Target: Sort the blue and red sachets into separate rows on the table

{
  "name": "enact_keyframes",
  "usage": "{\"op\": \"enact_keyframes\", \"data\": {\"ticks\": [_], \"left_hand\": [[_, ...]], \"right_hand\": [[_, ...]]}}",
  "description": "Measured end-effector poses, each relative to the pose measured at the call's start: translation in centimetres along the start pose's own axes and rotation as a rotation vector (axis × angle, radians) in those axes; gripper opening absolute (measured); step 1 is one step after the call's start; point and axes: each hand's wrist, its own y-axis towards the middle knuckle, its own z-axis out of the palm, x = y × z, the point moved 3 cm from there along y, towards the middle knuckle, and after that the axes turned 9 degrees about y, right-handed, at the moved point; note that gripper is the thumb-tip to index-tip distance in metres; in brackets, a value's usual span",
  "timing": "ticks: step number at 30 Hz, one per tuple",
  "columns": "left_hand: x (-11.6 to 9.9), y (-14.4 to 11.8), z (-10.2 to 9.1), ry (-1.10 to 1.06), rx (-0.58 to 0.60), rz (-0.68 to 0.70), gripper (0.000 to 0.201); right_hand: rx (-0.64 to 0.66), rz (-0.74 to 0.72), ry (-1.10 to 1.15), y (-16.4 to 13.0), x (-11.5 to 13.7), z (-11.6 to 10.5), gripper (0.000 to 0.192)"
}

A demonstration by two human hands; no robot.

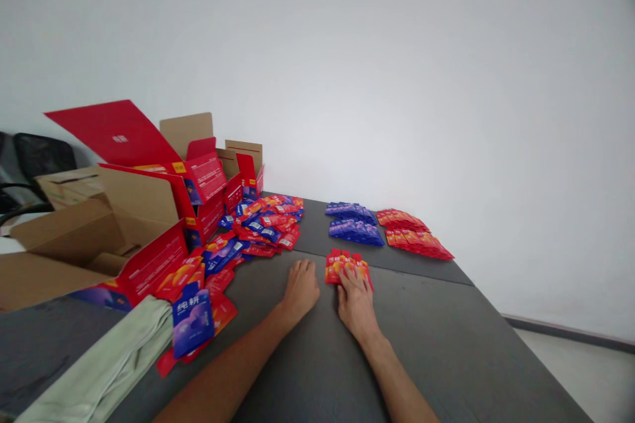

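Red sachets (331,267) with orange fruit print lie in a short overlapping row on the dark table. On top of them rests my right hand (358,297), its fingers stretched out and touching the front sachets. My left hand (301,285) sits on the table just left of that row, apart from it. Its fingers are curled in and nothing shows in them. Beyond the hands, rows of overlapping blue sachets (354,230) and rows of red sachets (417,241) are laid side by side.
A loose heap of mixed red and blue sachets (270,221) spreads over the left of the table. Several open red cardboard boxes (153,258) stand beyond it. A pale green cloth (114,360) lies at the near left. A white wall (397,79) rises behind the table.
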Motion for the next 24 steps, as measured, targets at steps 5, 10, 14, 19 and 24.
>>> {"op": "enact_keyframes", "data": {"ticks": [5, 10, 14, 19, 24], "left_hand": [[4.8, -0.6, -1.8, 0.132, -0.058, -0.163, 0.032], [8.9, -0.7, -2.7, 0.274, -0.04, -0.198, 0.036], [11.3, -0.1, -2.5, 0.346, 0.033, -0.226, 0.039], [12.2, 0.0, -2.1, 0.346, 0.035, -0.233, 0.043], [10.8, -0.8, -2.3, 0.348, -0.095, -0.171, 0.051]], "right_hand": [[0.077, -0.115, 0.03, 0.2, 4.3, 1.9, 0.044], [0.188, -0.16, 0.061, 1.4, 9.2, 4.0, 0.045], [0.209, -0.154, 0.091, 2.5, 12.0, 5.5, 0.045], [0.197, -0.136, 0.12, 2.5, 13.0, 6.6, 0.046], [0.159, -0.095, 0.162, 1.4, 11.4, 6.4, 0.044]]}}
